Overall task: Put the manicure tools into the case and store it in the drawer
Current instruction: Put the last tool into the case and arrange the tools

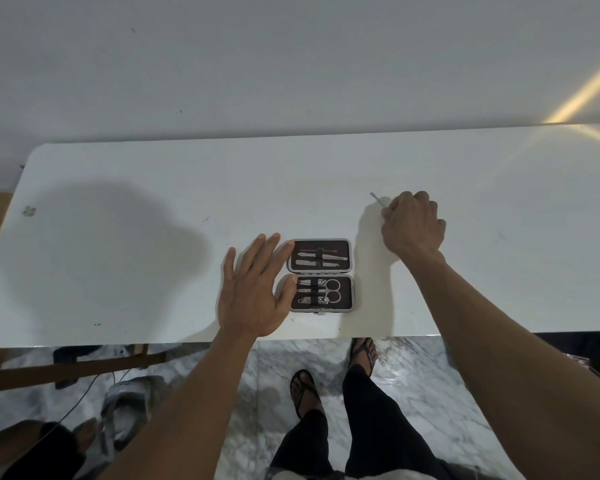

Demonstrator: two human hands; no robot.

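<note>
The manicure case [320, 275] lies open and flat on the white tabletop [118, 237], close to the near edge and about midway along it, its 2 halves stacked one beyond the other. The far half holds slim metal tools under a strap; the near half holds small scissors [328, 291] and nail clippers [314, 300]. The case's near rim sits just inside the tabletop's near edge, with little bare surface left there.

The left hand [253, 292] rests against the case's left side with fingers straight and spread, the fingertips touching the far half's left rim and the thumb touching the near half's left rim. The right hand [413, 223] is well to the right of the case and farther from the near edge, fingers curled around a thin metal manicure tool [378, 199] whose tip points out toward the far-left.

Wide bare tabletop stretches left of the left hand to the rounded far-left corner, and right of the right hand toward the far-right corner. Below the near edge, marble floor [413, 386] and the person's sandalled feet [303, 388] show.
</note>
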